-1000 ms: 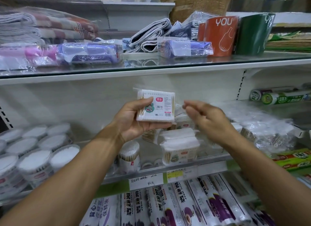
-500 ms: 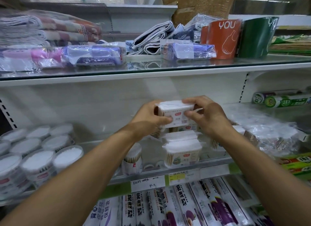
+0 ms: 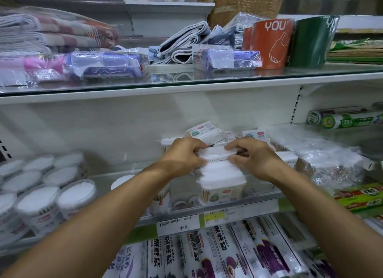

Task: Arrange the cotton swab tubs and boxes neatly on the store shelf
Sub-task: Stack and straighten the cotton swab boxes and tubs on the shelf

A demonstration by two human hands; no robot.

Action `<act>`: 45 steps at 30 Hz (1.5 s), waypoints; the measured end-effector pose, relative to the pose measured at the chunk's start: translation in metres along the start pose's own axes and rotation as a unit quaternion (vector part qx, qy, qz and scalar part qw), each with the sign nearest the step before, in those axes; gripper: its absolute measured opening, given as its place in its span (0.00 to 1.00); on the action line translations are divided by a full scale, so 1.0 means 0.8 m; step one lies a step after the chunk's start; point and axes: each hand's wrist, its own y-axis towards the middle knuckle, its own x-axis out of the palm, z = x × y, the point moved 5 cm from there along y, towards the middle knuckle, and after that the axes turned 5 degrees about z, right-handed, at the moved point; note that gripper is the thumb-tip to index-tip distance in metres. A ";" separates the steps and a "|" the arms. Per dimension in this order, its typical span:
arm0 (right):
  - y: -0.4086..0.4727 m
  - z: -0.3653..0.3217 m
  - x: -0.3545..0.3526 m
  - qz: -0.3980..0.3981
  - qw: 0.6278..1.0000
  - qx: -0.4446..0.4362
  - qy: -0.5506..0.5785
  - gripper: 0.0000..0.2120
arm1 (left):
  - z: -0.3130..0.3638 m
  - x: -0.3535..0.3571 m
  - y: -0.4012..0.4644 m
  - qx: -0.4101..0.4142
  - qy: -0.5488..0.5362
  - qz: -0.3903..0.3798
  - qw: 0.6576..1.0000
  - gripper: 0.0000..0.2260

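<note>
Hands on swab box, bare shelf leftward

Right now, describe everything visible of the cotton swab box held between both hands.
The cotton swab box is a small rectangular clear-plastic pack, its top white with swab tips and a dotted row of tips along its front edge. It lies level, flat side up, on a row of like boxes, behind the labelled front box. The left hand pinches its left end, the right hand its right end.

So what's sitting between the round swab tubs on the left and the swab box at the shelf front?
In the head view, one small swab tub, partly hidden behind the left forearm.
</note>
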 end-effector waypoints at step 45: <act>-0.003 -0.105 0.010 0.125 0.980 -0.152 -0.023 0.12 | -0.045 -0.106 0.002 0.022 0.040 -0.101 0.994 0.20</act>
